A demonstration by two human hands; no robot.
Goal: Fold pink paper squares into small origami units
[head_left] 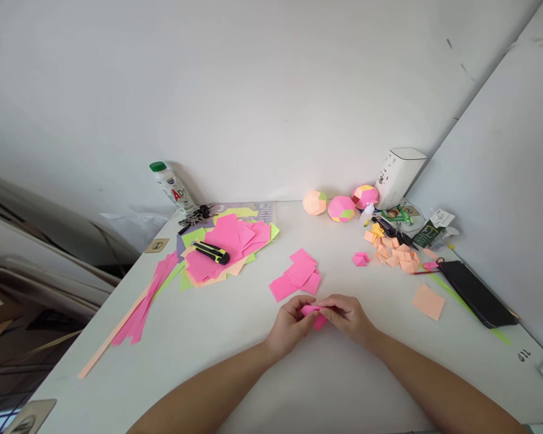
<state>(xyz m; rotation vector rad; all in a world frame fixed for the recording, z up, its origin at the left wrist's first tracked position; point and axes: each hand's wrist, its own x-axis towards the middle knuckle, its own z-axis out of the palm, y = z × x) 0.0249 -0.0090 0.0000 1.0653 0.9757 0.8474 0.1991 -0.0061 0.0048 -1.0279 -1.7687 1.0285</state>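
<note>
Between my two hands is a partly folded pink paper piece (318,320), held just above the front of the table. My left hand (291,325) pinches its left side with thumb and fingers. On the other side, my right hand (347,317) grips the upper right edge, fingertips close to those of the left. Fingers cover part of the folds. Just beyond the hands lie several loose pink paper pieces (301,269), overlapping. A small folded pink paper unit (361,259) rests farther right, near a heap of folded peach paper units (398,256).
A yellow-black utility knife (211,252) lies on stacked coloured paper (228,241) at left, near long paper strips (147,301). A bottle (174,188) leans by keys. Paper balls (341,208) stand along the wall. At right are a black phone (477,292) and a peach square (429,302).
</note>
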